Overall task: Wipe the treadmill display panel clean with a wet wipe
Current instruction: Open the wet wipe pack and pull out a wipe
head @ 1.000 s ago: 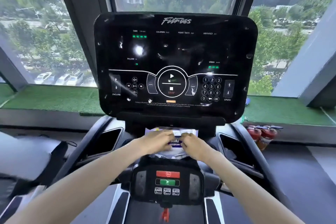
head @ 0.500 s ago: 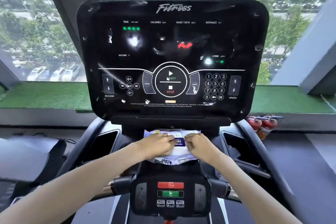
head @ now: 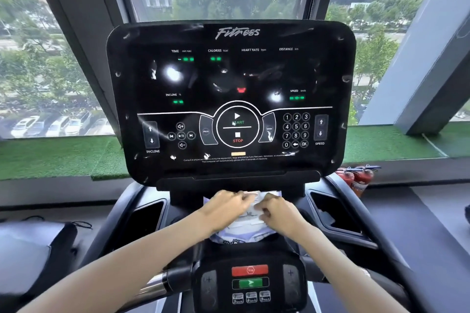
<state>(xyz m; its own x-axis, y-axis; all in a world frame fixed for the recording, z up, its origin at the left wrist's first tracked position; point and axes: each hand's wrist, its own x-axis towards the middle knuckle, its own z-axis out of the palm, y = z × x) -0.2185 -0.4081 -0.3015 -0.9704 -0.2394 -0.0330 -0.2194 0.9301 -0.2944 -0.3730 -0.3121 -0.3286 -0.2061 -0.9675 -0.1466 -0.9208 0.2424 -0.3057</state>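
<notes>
The wipe pack (head: 245, 232) is lying low in the centre of the frame, on the ledge just under the panel (head: 230, 99), and both hands are working on top of it. The left hand (head: 225, 208) is pressing down on the pack's left half, fingers curled narrow toward the middle; the right hand (head: 278, 212) is covering the right half, its fingertips (head: 262, 207) pinching in at the flap area, though whether they are gripping a wipe or only the seal I cannot tell, since the knuckles are hiding it. So this is looking like the opening step: getting a wipe out, with no wiping begun. Next, by my reckoning, one hand is going to have to pin the pack while the other draws a sheet clear and lifts it up the frame to the glass. And that panel, filling the centre and upper middle, is showing pale smears and flecks all over, around the readouts, the START ring and the rim. Below the pack, at bottom centre, the small console (head: 250, 284) with red and green buttons is sitting untouched.
</notes>
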